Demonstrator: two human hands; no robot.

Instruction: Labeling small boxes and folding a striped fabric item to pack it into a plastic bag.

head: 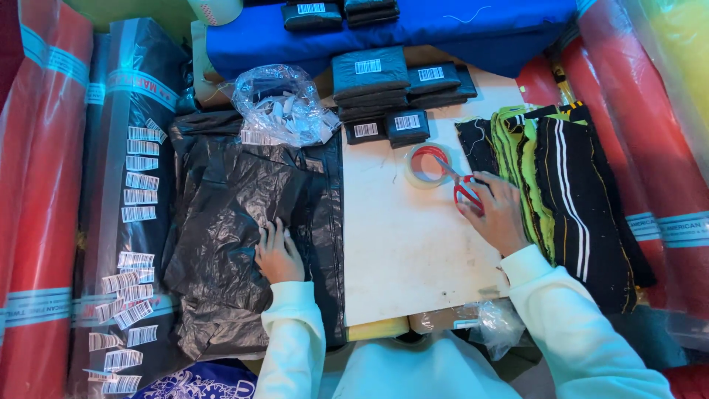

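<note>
Head view. Left hand (278,255): fingers spread flat, pinning black plastic bags (236,214) at the tabletop's (399,244) left edge. Right hand (496,214): fingers closed around red-handled scissors (464,185) (blades toward tape roll (427,165)), beside stacked striped fabric (561,185) at the right edge.

A crumpled black plastic bag (221,222) lay flat along the left edge of the white board (399,251), while red-handled scissors (464,185), blades pointing toward a clear tape roll (425,164), rested near the board's right edge beside folded black and green fabric (546,185).
</note>
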